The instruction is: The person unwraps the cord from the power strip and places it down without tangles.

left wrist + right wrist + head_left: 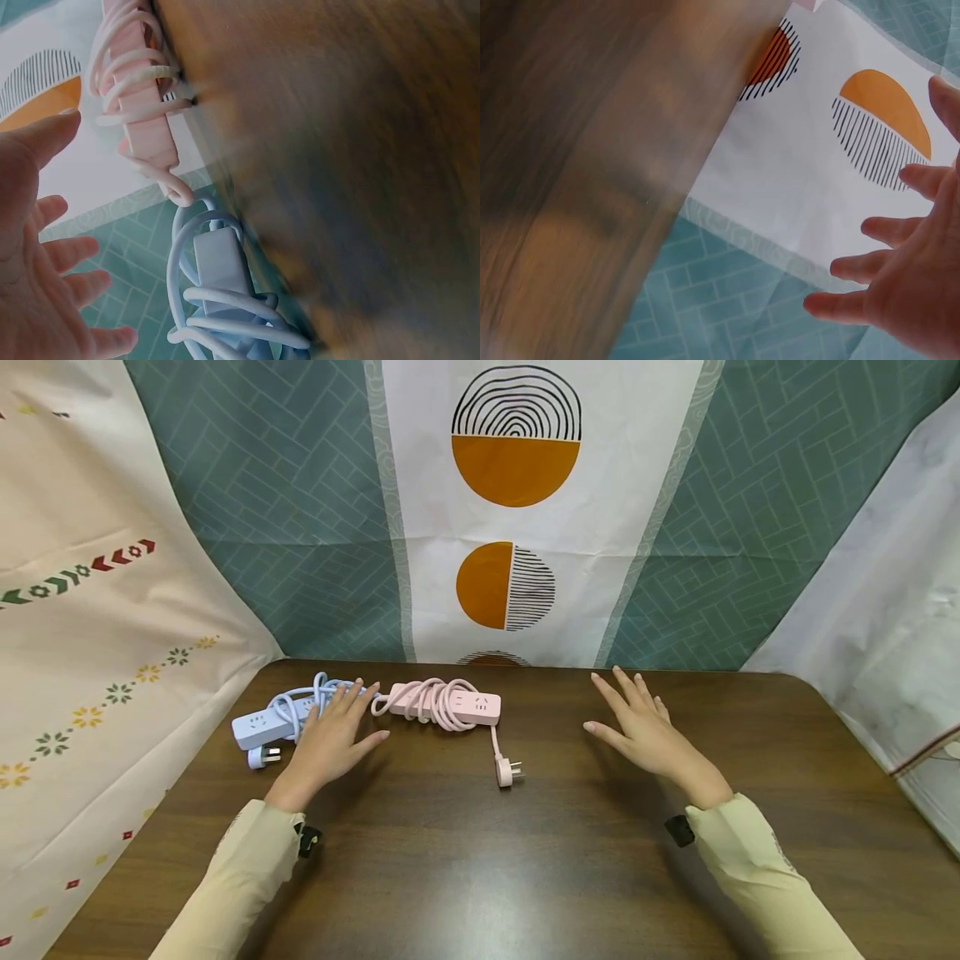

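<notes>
On the bench (480,868) | blue power strip (258,729) left, pink power strip (482,707) right of nearer left grip (330,737), long axes roughly crosswise | left fingers spread, empty, blue-cord contact unclear | right grip (649,733) likewise

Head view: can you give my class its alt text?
A person's left grip and right grip spread open above a brown table, holding nothing. A blue power strip, partly hidden by the left grip, and a pink power strip lie toward the back, cords wrapped around them.
</notes>
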The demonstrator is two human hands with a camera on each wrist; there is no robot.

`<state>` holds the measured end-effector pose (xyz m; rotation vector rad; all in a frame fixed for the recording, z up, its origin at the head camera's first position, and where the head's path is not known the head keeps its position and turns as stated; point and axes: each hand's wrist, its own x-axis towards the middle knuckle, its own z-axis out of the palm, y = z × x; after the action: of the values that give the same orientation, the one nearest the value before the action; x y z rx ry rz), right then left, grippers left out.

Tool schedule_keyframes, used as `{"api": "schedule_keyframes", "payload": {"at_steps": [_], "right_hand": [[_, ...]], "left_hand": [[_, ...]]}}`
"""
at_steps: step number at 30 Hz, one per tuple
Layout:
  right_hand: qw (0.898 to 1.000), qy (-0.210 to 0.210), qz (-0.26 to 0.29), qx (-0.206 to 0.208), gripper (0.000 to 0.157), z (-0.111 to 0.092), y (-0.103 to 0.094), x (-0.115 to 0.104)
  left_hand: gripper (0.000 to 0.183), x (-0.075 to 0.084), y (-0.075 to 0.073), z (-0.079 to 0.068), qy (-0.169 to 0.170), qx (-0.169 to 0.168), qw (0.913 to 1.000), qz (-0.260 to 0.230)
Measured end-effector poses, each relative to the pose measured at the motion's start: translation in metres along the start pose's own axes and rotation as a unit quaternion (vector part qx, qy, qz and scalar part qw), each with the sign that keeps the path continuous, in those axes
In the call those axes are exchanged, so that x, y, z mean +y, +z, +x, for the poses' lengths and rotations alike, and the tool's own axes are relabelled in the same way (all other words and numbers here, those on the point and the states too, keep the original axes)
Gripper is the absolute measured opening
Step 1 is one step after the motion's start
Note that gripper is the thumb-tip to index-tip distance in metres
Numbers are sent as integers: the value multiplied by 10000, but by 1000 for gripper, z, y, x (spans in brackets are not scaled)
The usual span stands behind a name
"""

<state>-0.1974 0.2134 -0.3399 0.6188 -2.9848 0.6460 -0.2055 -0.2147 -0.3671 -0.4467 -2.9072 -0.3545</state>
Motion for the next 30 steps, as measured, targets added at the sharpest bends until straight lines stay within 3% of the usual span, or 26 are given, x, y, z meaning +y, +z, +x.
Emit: {"api": "schedule_keyframes", "payload": {"at_steps": [7,14,26,30], "right_hand": [[9996,-106,276,17,71,17,9,-7],[9963,-123,845,24,70,32,15,-17],[9888,-371,1437,127,68,59,31,-26],[9863,-355,1606,117,66,69,37,-30]], "left_hand": [[71,0,4,9,60,149,9996,-246],[69,-2,10,18,444,447,9964,-571],[71,6,15,29,468,396,9902,-1251],[75,5,16,35,402,227,9901,-1323]]}}
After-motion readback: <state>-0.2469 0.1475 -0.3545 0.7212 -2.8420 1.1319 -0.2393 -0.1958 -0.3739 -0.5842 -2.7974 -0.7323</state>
